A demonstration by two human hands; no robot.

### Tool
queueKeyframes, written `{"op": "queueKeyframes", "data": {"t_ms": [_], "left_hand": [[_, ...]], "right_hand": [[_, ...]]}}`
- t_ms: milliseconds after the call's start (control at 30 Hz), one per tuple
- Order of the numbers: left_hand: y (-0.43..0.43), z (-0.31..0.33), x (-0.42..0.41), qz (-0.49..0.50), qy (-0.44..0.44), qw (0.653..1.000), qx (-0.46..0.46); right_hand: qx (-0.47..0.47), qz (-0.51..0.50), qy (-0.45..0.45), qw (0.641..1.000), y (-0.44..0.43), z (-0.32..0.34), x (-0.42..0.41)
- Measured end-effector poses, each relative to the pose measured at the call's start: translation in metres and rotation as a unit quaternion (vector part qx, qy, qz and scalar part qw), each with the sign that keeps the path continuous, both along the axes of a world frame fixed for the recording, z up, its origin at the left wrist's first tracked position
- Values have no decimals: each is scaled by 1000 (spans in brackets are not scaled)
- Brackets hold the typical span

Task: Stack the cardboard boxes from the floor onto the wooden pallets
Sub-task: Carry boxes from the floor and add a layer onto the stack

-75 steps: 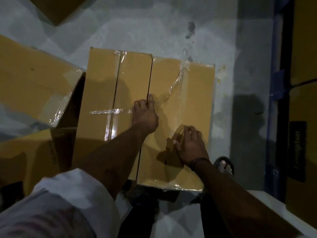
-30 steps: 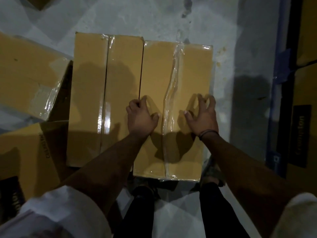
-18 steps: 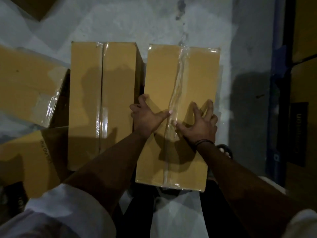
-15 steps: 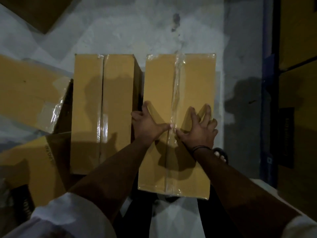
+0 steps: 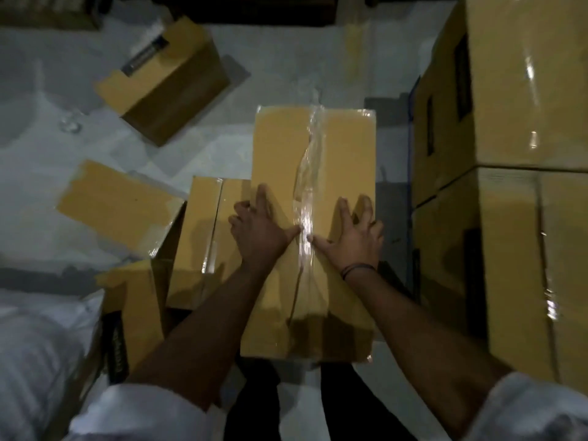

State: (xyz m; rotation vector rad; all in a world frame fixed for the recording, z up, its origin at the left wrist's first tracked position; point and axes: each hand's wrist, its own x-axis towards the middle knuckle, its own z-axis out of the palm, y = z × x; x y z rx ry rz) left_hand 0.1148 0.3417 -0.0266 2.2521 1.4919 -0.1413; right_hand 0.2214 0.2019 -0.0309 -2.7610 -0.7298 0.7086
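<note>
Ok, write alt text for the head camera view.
The left hand and right hand hold a taped cardboard box by its long edges, thumbs on the tape. More boxes lie on the grey floor at left; stacked boxes stand at right.

Dark trousers (image 5: 251, 405) — white sleeve (image 5: 143, 412).

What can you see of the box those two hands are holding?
A closed oblong brown cardboard box, wrinkled clear tape along its top seam. It seems raised, overlapping a lower box beside it. The left hand grips its left edge, the right hand its right edge, thumbs nearly meeting at the tape.
</note>
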Motion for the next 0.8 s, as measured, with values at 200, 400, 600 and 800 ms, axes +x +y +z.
{"op": "queueKeyframes", "data": {"t_ms": [200,400,600,800], "left_hand": [[-43,113,30,-3,-97,990,97],[-119,188,22,12,-197,972,130],[-205,207,-1,1,-264,959,106],[-300,221,-9,10,-253,966,60]], "right_hand": [[64,-46,-52,996,-50,105,23],[69,-76,-107,989,-132,182,9],[56,-95,-158,981,-235,214,-11],[41,-105,-166,980,-337,235,-10]]}}
